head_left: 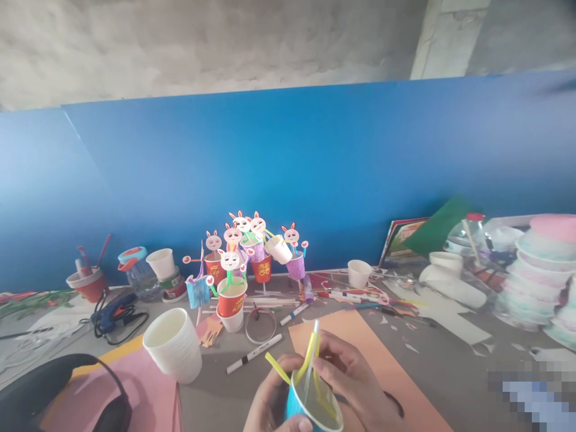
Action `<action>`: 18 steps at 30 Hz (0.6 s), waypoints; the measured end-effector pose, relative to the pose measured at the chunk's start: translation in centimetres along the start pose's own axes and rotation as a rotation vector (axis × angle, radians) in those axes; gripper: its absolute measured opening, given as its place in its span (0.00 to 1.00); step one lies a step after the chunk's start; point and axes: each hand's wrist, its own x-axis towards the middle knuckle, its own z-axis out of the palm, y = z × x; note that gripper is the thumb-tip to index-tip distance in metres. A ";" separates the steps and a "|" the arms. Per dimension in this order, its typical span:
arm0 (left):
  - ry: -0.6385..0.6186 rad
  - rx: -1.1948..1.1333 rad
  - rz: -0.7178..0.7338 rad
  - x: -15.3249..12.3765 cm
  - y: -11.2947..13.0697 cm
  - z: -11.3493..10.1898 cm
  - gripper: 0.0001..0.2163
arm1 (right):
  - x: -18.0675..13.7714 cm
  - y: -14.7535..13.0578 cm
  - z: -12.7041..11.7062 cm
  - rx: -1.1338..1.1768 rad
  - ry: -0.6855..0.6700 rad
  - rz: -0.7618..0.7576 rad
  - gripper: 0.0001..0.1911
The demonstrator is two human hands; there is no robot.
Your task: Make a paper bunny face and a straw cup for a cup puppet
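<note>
My left hand (265, 396) is wrapped round a blue paper cup (293, 405), which is tilted so its inside faces me. Yellow drinking straws (312, 354) and a pale, clear one (316, 333) stick up out of the cup, and one yellow piece juts out over its left rim. With its thumb and fingers, my right hand (348, 375) pinches the straws just above the rim. Beneath the hands lies an orange paper sheet (382, 360). A white marker (254, 354) rests on the table to the left of the cup.
Rabbit-faced paper cup figures (231, 294) stand in the middle. A stack of white cups (173, 345), a glue gun (112, 313) and headphones (112, 384) are at left. Paper scraps (454, 318) and stacked white bowls (531, 282) are at right, before a blue partition (288, 162).
</note>
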 end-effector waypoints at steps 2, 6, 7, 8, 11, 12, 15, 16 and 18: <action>-0.016 0.026 0.021 0.2 -0.2 -0.1 0.26 | -0.1 0.0 0.3 0.011 0.067 -0.023 0.18; -0.017 0.079 0.059 0.4 -0.6 -0.3 0.24 | -0.4 0.5 0.7 -0.063 0.175 -0.079 0.18; -0.013 0.108 0.091 0.4 -0.6 -0.3 0.24 | -0.5 0.6 0.7 -0.106 0.190 -0.087 0.18; -0.013 0.139 0.126 0.4 -0.6 -0.2 0.24 | -0.6 0.6 0.6 -0.143 0.197 -0.087 0.17; -0.035 0.199 0.195 0.4 -0.4 0.0 0.24 | -0.6 0.2 0.4 -0.156 0.181 -0.055 0.17; -0.042 0.199 0.194 0.3 -0.4 0.1 0.23 | -0.6 0.0 0.4 -0.137 0.162 -0.043 0.18; -0.074 0.116 0.123 0.1 -0.5 0.3 0.26 | -0.5 -0.6 0.3 -0.088 0.098 -0.022 0.20; -0.086 0.075 0.090 0.0 -0.6 0.4 0.28 | -0.5 -0.7 0.3 -0.081 0.096 -0.017 0.21; -0.104 0.017 0.049 -0.1 -0.7 0.7 0.31 | -0.5 -1.0 0.4 -0.069 0.126 0.018 0.22</action>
